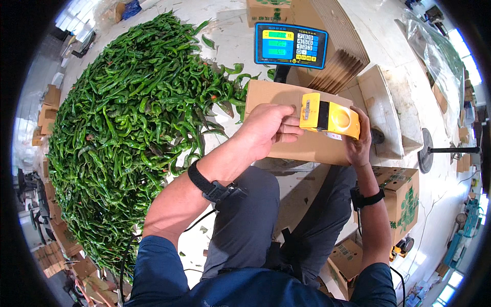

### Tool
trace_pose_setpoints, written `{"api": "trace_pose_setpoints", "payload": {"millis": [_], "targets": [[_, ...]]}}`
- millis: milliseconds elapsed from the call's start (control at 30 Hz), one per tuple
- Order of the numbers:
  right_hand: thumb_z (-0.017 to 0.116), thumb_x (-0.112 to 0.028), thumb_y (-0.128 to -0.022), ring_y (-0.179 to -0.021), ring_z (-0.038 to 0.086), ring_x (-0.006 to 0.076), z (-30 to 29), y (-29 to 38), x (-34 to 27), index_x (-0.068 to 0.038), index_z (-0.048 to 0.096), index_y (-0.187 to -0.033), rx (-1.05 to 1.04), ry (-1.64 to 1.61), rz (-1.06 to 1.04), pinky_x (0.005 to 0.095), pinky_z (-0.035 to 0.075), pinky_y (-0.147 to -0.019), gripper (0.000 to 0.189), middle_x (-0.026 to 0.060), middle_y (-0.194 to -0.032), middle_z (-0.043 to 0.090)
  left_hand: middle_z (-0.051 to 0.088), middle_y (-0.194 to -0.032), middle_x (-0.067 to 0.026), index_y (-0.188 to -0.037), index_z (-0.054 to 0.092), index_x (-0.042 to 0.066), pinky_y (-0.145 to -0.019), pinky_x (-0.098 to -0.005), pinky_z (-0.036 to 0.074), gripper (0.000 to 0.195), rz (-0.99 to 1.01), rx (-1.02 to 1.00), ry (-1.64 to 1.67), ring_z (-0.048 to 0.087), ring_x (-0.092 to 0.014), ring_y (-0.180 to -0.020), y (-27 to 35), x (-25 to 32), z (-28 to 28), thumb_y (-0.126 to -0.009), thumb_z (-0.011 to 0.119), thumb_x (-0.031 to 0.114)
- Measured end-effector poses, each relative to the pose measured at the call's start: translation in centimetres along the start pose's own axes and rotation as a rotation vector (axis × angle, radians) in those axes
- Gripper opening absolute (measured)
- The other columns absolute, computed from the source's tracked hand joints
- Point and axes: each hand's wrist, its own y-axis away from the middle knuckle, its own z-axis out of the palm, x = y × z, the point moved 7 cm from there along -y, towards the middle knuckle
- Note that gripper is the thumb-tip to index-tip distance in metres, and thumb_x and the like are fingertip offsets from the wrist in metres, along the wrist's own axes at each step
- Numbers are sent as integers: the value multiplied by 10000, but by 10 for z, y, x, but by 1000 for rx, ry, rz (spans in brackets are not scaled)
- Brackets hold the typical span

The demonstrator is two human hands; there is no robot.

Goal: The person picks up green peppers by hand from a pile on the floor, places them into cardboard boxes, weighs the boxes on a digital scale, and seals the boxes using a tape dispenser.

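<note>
My right hand (358,138) is closed around the right end of a yellow tape dispenser (339,117), which is held above a closed cardboard box (264,92). Near the dispenser's left end is my left hand (272,126), its fingers partly curled; whether they touch the dispenser or a strip of tape cannot be told. The box lies in front of my knees, with its far side near the post of a digital scale display (290,45). A large heap of green chili peppers (115,134) covers the floor to the left.
Flattened cardboard boxes (337,38) stand stacked behind the scale display. Worn white foam boards (387,111) stand right of the box. A printed carton (402,195) sits beside my right forearm, and an open carton (345,261) lies nearer. A round black base with a pole (425,150) is farther right.
</note>
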Motion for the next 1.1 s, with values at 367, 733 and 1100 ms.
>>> {"api": "trace_pose_setpoints", "payload": {"millis": [367, 733, 1100], "targets": [[595, 40, -780, -1109, 568, 243, 2, -1, 0, -3, 492, -1283, 66, -76, 2, 324, 430, -964, 515, 132, -1181, 569, 660, -830, -57, -980, 636, -19, -641, -259, 511, 155, 114, 87, -98, 621, -123, -708, -11, 3, 0, -916, 549, 91], [615, 7, -804, -1023, 580, 214, -2, 3, 7, 4, 488, -1204, 71, -67, 44, 315, 455, -904, 420, 134, -1075, 574, 689, -860, -99, -929, 668, 14, -709, -320, 504, 141, 742, 408, -834, 640, -196, -774, 22, 47, -2, -906, 559, 100], [655, -60, -803, -989, 598, 293, -3, 3, 1, -22, 473, -1220, 70, 62, 70, 353, 468, -885, 456, 156, -1072, 575, 410, -618, 42, -813, 518, 82, -468, -249, 327, 218, 563, 645, 133, 372, -80, -502, 32, 5, -229, -936, 633, 220]]}}
